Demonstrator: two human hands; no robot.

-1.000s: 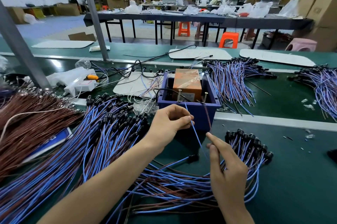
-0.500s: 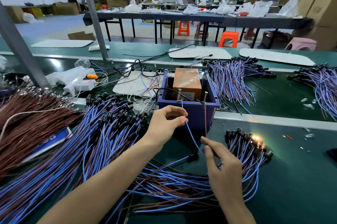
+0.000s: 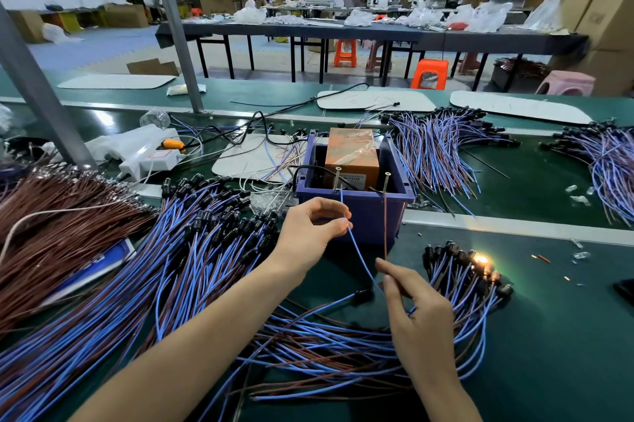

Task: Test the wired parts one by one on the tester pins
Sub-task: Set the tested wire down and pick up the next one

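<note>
We pinch one blue wire [image 3: 356, 250] in our left hand [image 3: 315, 226] and one brown wire [image 3: 385, 233] in our right hand [image 3: 418, 315], both reaching up to two tester pins [image 3: 337, 178] just beyond our fingers, while one lit part [image 3: 480, 260] glows right of our right hand.

— Where is the bin [image 3: 356, 215] sitting?
— Mid-bench [image 3: 549, 336], with a block [image 3: 351, 154] lying in it and two pins [image 3: 337, 178] standing at its near wall.
— And the wired parts [image 3: 192, 250]?
— One heap is lying left of it, a second heap [image 3: 459, 284] before it on the right, a third heap [image 3: 435, 147] spreading behind on the right.
</note>
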